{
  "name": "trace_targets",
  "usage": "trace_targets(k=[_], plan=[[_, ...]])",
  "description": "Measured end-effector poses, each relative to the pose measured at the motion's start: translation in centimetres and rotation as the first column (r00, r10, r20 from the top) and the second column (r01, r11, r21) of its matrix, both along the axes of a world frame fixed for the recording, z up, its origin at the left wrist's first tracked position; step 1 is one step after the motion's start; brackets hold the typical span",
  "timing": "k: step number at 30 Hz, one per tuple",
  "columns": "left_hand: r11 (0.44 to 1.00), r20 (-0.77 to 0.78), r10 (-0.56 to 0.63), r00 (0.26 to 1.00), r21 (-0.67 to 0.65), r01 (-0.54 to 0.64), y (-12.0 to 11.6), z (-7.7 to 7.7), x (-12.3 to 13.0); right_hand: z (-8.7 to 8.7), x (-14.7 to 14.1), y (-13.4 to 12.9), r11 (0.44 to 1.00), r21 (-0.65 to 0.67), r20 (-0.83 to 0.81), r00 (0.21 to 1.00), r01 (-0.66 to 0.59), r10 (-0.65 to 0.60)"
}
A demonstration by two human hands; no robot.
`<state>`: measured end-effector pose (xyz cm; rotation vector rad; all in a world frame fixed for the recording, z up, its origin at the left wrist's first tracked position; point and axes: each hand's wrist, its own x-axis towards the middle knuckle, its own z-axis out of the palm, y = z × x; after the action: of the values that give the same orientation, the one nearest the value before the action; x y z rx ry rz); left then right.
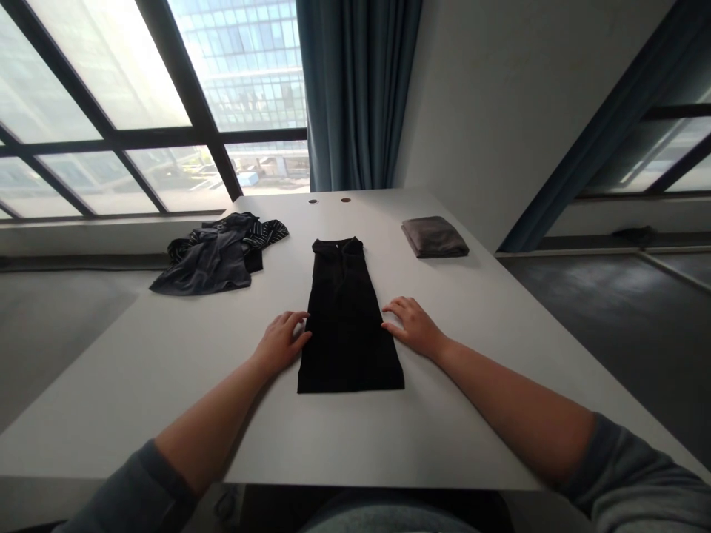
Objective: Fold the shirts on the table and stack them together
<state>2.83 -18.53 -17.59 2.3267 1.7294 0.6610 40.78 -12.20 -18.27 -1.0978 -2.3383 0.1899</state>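
Observation:
A black garment, perhaps a skirt (347,326), lies flat on the white table in front of me. Its narrow, slightly bunched waist end points away from me, and the wider straight hem faces me. At its left edge is my left hand (282,342), open, thumb and fingers apart, with the tips at the cloth. My right hand (414,327) rests opposite, also open, its fingertips right beside the right edge. Neither hand grips the fabric.
A loose heap of dark grey and striped clothes (214,259) lies at the table's far left. Toward the back right sits a folded grey-brown cloth (435,237). The white table (466,429) ends near a blue curtain (361,96) and windows.

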Motion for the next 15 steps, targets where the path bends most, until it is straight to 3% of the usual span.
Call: trace_targets(k=[2, 5, 11, 15], plan=[[0.998, -0.034, 0.049, 0.998, 0.03, -0.048, 1.7, -0.3, -0.3, -0.5, 0.7, 2.7, 1.0, 0.005, 0.027, 0.999, 0.022, -0.022], [0.99, -0.104, 0.14, 0.985, 0.041, -0.137, 6.1, -0.5, -0.6, -1.3, 0.3, 7.6, 0.994, 0.001, 0.111, 0.988, 0.105, -0.104], [0.976, -0.156, 0.211, 0.965, -0.024, -0.218, 18.0, -0.3, 0.2, -1.4, -4.5, 16.3, 0.954, -0.124, 0.238, 0.941, 0.273, -0.239], [0.967, -0.144, 0.239, 0.96, -0.055, -0.249, 24.3, -0.6, 0.5, -1.0, -6.8, 20.7, 0.899, -0.195, 0.233, 0.909, 0.391, -0.345]])
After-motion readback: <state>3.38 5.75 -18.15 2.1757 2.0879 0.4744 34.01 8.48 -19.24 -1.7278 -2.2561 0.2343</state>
